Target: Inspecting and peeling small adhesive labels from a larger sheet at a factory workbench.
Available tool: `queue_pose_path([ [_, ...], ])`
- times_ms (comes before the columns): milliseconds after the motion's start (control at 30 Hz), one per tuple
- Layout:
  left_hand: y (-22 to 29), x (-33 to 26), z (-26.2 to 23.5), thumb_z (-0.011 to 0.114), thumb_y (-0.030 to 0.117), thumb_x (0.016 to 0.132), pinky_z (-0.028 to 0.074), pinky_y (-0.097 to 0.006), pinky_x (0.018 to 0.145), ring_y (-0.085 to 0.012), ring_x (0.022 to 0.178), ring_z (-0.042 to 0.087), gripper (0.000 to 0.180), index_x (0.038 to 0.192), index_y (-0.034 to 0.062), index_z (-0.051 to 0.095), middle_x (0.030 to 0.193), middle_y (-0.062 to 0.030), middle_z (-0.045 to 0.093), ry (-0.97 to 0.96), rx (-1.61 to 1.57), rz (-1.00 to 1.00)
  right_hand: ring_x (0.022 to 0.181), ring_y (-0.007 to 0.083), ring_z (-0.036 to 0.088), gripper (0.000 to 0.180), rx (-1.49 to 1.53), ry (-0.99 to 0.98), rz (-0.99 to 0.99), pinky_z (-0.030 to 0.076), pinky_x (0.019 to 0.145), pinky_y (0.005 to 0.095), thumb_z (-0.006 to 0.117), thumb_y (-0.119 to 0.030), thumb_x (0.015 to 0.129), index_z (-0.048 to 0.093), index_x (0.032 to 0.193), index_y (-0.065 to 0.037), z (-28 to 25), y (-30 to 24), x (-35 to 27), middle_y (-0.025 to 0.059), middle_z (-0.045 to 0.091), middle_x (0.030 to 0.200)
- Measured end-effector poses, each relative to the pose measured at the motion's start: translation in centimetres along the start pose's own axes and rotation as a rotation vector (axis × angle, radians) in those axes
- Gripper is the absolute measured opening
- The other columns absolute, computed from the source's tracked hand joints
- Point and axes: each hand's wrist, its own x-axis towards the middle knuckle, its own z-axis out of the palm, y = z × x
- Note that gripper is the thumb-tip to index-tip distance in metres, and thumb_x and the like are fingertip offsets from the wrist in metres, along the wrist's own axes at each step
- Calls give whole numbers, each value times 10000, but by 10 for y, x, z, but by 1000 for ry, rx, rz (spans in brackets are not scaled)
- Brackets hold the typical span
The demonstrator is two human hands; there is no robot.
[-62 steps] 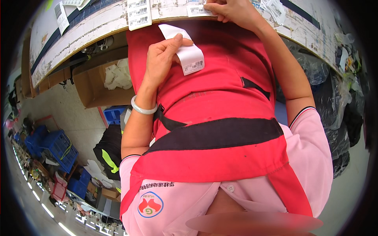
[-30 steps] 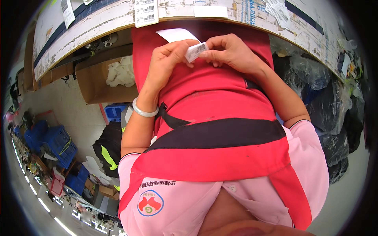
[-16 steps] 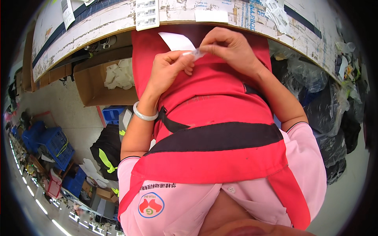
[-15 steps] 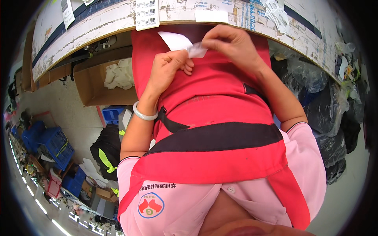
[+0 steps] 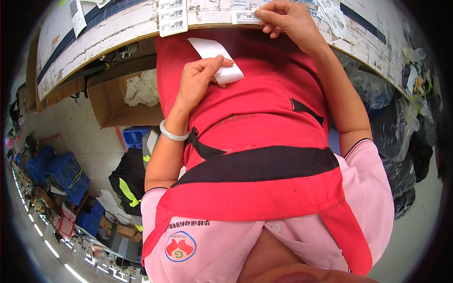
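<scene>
In front of my red apron point(image 5: 264, 85), my left hand point(image 5: 198, 78) is closed on a white paper strip point(image 5: 210, 48). The thumb lies across the strip, whose lower end curls over beside the fingers. At the table's near edge, my right hand point(image 5: 288, 23) pinches the right end of a small white barcode label point(image 5: 244, 17). That label lies flat over the tabletop; whether it is stuck down I cannot tell. A stack of printed label sheets point(image 5: 172, 18) rests farther left on the same edge.
The worn white table point(image 5: 118, 28) spans the front. Loose labels point(image 5: 332, 16) lie at its right, and another label strip point(image 5: 77, 18) at its left. Below stand a cardboard box point(image 5: 111, 101) with white scraps, blue crates point(image 5: 68, 177), and dark plastic bags point(image 5: 391, 137) on the right.
My right hand has moved up from the strip to the table edge, where a barcode label now shows over the blank white piece. My left hand still holds the strip, now hanging lower.
</scene>
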Motion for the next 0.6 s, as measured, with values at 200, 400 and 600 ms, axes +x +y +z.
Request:
queue_pose_path([
  [200, -1, 1, -1, 601, 316, 967, 511, -237, 605, -119, 677, 617, 374, 1011, -37, 716, 828, -81, 684, -15, 31, 17, 583, 111, 623, 153, -26, 13, 24, 500, 501, 211, 658, -118, 902, 661, 913, 35, -1, 2, 5, 79, 669, 744],
  [400, -3, 1, -1, 610, 282, 965, 508, -234, 594, -111, 654, 604, 331, 1009, -27, 720, 812, -68, 679, -11, 31, 29, 571, 111, 620, 155, -52, 0, 27, 496, 488, 214, 664, -122, 891, 656, 893, 32, 0, -2, 4, 81, 667, 739],
  [600, -3, 1, 0, 611, 244, 966, 510, -233, 592, -105, 657, 602, 291, 1004, -23, 723, 815, -60, 680, 5, 44, 30, 554, 108, 609, 154, -61, 2, 11, 492, 482, 214, 664, -127, 886, 655, 878, 26, 1, -1, 5, 76, 661, 726],
])
